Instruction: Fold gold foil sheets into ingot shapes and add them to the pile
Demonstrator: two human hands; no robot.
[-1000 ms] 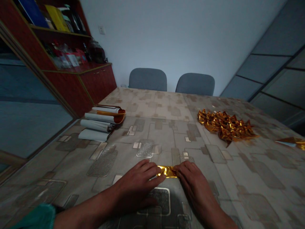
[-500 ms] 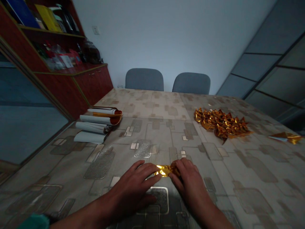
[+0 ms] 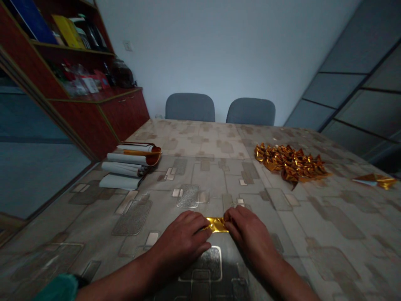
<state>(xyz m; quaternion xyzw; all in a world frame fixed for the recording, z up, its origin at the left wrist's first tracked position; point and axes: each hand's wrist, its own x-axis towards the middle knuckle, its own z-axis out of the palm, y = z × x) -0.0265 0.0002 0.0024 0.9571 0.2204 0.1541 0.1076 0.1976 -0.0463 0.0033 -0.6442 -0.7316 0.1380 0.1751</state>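
Observation:
A small strip of shiny gold foil paper (image 3: 217,225) lies on the patterned tablecloth near the front of the table, between my two hands. My left hand (image 3: 187,236) grips its left end, with the fingers curled and pressed together. At the right end, my right hand (image 3: 246,225) pinches the foil between thumb and fingers. Both ends of the strip are hidden under my fingers; only its bright middle shows.
A heap of folded gold foil pieces (image 3: 290,161) sits at the right, with one separate folded piece (image 3: 374,181) beyond it. Curled sheets, white outside and gold inside (image 3: 125,168), lie at the left. Two grey chairs (image 3: 189,108) stand behind the table (image 3: 200,138).
My left fingers have curled in more tightly at the foil's left end. My right fingers have closed further at its right end. The view has shifted slightly.

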